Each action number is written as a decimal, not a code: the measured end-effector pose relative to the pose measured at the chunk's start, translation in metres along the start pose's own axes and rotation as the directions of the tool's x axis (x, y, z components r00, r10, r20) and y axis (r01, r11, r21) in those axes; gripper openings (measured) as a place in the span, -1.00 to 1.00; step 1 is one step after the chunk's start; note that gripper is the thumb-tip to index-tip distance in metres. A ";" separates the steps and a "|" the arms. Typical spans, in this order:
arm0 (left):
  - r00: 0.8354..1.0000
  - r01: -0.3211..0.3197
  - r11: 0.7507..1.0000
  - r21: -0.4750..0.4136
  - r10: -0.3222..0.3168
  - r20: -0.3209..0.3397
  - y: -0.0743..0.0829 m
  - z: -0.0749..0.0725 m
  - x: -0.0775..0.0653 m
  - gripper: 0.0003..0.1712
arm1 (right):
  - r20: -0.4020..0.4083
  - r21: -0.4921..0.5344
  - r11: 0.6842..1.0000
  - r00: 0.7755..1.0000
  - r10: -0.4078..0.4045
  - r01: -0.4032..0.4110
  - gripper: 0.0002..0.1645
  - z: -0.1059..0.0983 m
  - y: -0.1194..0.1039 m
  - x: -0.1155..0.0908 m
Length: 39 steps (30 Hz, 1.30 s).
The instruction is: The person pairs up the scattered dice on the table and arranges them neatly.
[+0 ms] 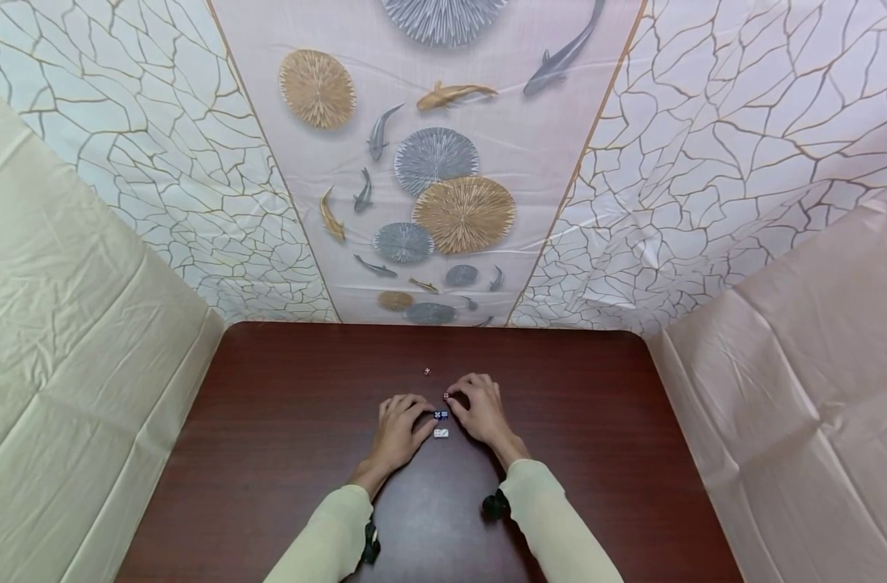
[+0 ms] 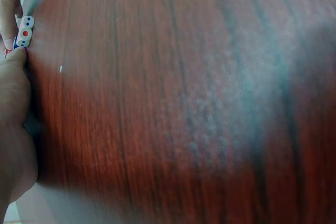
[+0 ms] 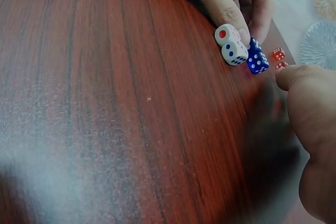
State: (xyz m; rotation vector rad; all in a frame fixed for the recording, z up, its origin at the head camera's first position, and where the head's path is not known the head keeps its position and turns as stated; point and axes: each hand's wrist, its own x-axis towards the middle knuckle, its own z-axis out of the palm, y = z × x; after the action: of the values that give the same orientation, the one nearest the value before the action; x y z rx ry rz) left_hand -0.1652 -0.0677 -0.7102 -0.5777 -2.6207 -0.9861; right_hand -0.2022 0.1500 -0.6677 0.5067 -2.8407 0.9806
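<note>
Two white dice (image 1: 441,433) lie side by side nearest the person. Just beyond them stand two blue dice (image 3: 257,60), also side by side. My left hand (image 1: 397,431) pinches the left end of the blue pair between thumb and forefinger. Slightly farther out, a red die (image 1: 446,396) sits at the fingertips of my right hand (image 1: 481,411), pinched by thumb and forefinger. Another red die (image 1: 427,372) rests alone farther back. In the left wrist view the white dice (image 2: 24,31) largely hide the blue and red ones.
The dark reddish wooden table (image 1: 283,486) has a glossy top. Along its far edge hangs a patterned cloth (image 1: 443,275) with fish and round leaves. Pale cloth panels (image 1: 793,389) flank both sides. Dark wrist devices (image 1: 495,506) sit under the cream sleeves (image 1: 552,510).
</note>
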 end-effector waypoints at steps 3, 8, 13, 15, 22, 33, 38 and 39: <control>1.000 0.009 1.000 -0.008 -0.009 0.016 -0.001 0.000 0.000 -0.79 | 0.008 0.004 1.000 1.000 -0.003 0.003 -0.87 0.001 0.000 -0.001; 1.000 0.010 0.999 -0.032 -0.010 0.020 -0.004 0.002 0.000 -0.79 | 0.007 0.011 1.000 1.000 -0.002 0.002 -0.85 0.003 0.000 -0.002; 1.000 -0.011 0.999 -0.032 0.010 -0.010 -0.004 0.003 -0.001 -0.79 | -0.003 0.003 1.000 1.000 -0.009 0.009 -0.86 0.004 -0.001 -0.002; 1.000 -0.010 0.999 -0.031 0.010 -0.008 -0.004 0.003 0.000 -0.79 | -0.005 0.001 1.000 1.000 -0.019 0.019 -0.87 0.004 0.000 -0.003; 1.000 -0.012 0.999 -0.034 0.012 -0.007 -0.005 0.003 0.000 -0.79 | -0.075 0.026 0.997 0.995 -0.070 0.072 -0.90 0.015 0.012 -0.003; 1.000 -0.016 0.999 -0.032 0.016 -0.013 -0.006 0.005 -0.001 -0.78 | -0.157 0.089 0.990 0.983 -0.096 0.111 -0.89 0.034 0.033 -0.003; 1.000 -0.006 0.999 -0.044 0.006 0.001 -0.006 0.004 -0.001 -0.77 | -0.173 0.073 0.991 0.980 -0.099 0.113 -0.89 0.034 0.032 -0.004; 1.000 -0.003 0.999 -0.049 0.003 0.004 -0.006 0.004 -0.001 -0.77 | -0.172 0.071 0.991 0.980 -0.098 0.112 -0.89 0.034 0.032 -0.004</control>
State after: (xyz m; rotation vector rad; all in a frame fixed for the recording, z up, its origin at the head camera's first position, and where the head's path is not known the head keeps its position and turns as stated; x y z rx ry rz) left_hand -0.1678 -0.0693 -0.7167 -0.5953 -2.6052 -1.0518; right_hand -0.2083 0.1538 -0.7137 0.5472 -2.6064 1.0679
